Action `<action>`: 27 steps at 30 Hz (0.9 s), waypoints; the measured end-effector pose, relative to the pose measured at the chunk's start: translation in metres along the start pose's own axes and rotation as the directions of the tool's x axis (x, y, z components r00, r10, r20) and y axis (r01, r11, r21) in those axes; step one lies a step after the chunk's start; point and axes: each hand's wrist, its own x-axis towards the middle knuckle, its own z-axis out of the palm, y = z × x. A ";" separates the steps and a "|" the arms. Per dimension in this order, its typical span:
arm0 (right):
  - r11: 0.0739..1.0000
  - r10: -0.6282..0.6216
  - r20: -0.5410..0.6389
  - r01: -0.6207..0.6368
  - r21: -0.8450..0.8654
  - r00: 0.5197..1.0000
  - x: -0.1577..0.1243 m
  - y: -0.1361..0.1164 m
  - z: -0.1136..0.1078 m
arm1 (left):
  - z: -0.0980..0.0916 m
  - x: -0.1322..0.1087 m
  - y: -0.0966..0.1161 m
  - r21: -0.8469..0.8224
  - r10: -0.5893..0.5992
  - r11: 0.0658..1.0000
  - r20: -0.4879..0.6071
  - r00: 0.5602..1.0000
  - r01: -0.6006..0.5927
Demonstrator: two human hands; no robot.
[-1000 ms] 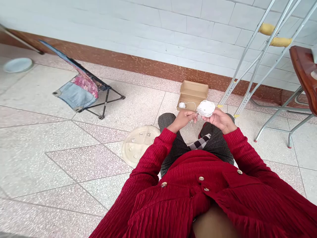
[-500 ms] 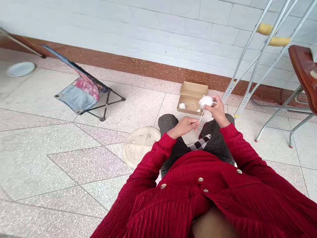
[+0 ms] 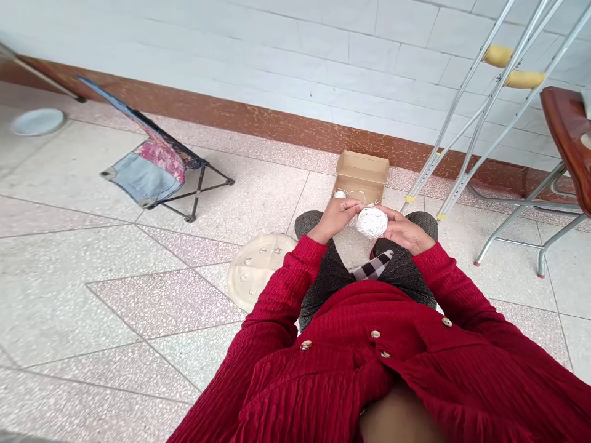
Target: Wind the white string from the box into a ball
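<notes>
A white ball of yarn sits in my right hand, whose fingers hold it from the right side. Close against its upper left is my left hand, closed in a pinch on the yarn strand; the strand itself is mostly hidden by the fingers. Just beyond both hands an open cardboard box stands on the floor with its lid tilted back. Inside it lies a smaller white yarn ball, and a loose strand loops across from it toward my hands.
Metal crutches with yellow grips lean on the wall at right, beside a brown-seated chair. A low folding chair stands at left. A round cream lid-like disc lies by my left knee, and a pale dish at far left.
My right hand has lowered and turned the yarn ball toward me. My left hand has risen toward the box and now meets the ball, where before the two were apart.
</notes>
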 end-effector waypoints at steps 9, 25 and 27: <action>0.943 -0.329 -0.416 0.269 -0.197 0.848 0.028 -0.021 -0.012 | 0.017 -0.028 0.006 -0.005 -0.082 0.996 0.263 0.961 0.087; 0.982 0.035 -0.165 -0.064 -0.177 0.986 0.012 0.010 -0.023 | -0.011 -0.008 0.026 0.189 0.095 0.975 0.125 0.988 -0.117; 0.984 -0.005 -0.208 -0.032 -0.174 0.978 0.013 0.005 -0.024 | -0.009 -0.011 0.025 0.155 0.097 0.982 0.104 0.990 -0.112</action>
